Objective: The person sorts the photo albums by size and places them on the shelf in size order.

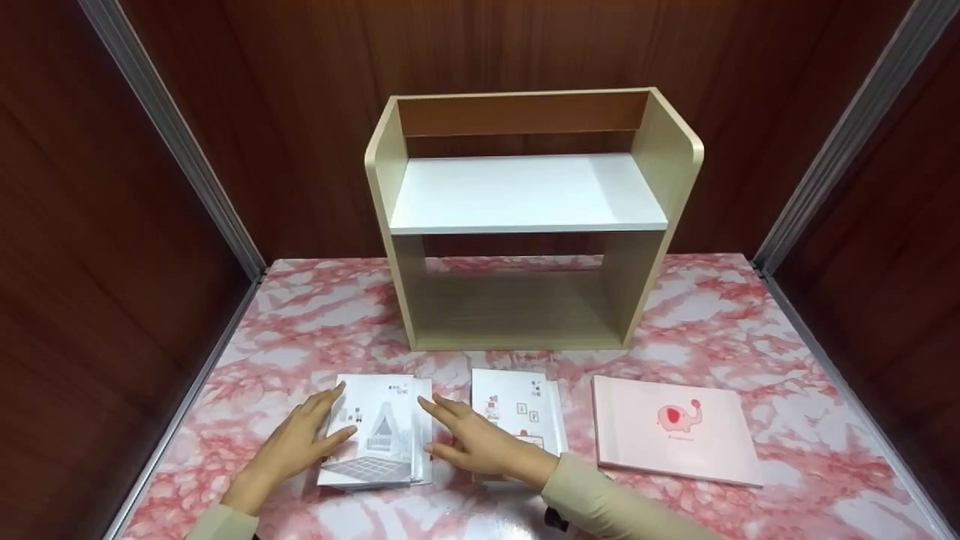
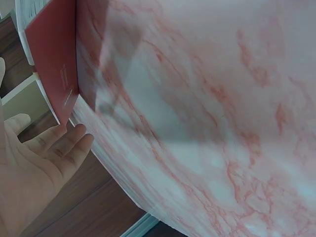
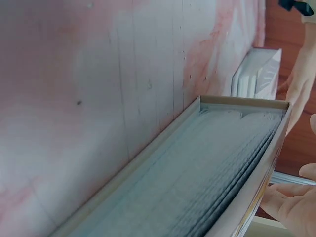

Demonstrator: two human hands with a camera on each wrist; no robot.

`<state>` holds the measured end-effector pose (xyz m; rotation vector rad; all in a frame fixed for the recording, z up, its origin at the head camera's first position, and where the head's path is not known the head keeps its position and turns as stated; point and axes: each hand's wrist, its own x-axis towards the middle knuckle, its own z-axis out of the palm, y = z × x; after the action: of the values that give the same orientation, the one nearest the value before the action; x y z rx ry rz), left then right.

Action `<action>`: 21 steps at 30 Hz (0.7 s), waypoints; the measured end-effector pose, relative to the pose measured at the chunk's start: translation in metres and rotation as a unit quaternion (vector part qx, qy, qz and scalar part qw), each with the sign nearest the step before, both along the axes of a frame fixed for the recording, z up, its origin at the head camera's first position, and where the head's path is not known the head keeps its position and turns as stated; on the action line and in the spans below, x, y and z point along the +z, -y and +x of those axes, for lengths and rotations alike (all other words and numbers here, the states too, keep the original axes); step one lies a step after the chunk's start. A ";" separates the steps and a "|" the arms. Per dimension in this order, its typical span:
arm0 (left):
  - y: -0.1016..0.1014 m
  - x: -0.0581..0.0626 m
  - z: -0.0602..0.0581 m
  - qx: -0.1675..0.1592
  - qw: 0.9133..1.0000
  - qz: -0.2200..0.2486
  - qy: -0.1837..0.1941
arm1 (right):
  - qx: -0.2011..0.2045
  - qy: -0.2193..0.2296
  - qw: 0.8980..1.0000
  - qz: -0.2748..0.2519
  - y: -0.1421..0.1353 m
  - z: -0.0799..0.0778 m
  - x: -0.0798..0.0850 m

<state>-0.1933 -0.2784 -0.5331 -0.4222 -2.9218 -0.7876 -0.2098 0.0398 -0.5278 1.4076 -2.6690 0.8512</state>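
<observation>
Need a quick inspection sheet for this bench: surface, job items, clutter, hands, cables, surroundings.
Surface: table with pink-and-white marbled pattern.
Job's things: left stack, canopy-bed cover on top; middle stack, partly hidden by the right arm; pink book, elephant cover, lying flat.
Clutter: small dark item by the right sleeve, unidentified.
Hands: left hand and right hand flank the left stack, fingers extended; contact unclear.
Cables: nothing seen.
Surroundings: two-level shelf unit behind; dark wood-look panels; grey metal strips.

Only illegible small print (image 1: pixel 398 388) on the booklets (image 1: pixel 373 431)
</observation>
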 end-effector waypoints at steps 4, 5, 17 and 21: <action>0.000 -0.003 0.001 0.003 1.000 0.005 -0.002 | -0.018 0.008 1.000 0.004 0.002 0.002 0.000; -0.001 -0.004 0.001 0.005 1.000 0.006 -0.002 | -0.021 0.010 1.000 0.004 0.002 0.003 0.000; -0.003 -0.011 0.008 0.026 0.999 0.014 0.017 | -0.004 0.042 0.999 -0.003 0.007 0.006 -0.006; -0.004 -0.012 0.009 0.029 0.999 0.012 0.022 | -0.005 0.050 0.999 -0.001 0.009 0.007 -0.006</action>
<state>-0.1844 -0.2741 -0.5452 -0.3192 -2.9470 -0.8337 -0.2032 0.0310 -0.5333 1.3857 -2.7444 0.9479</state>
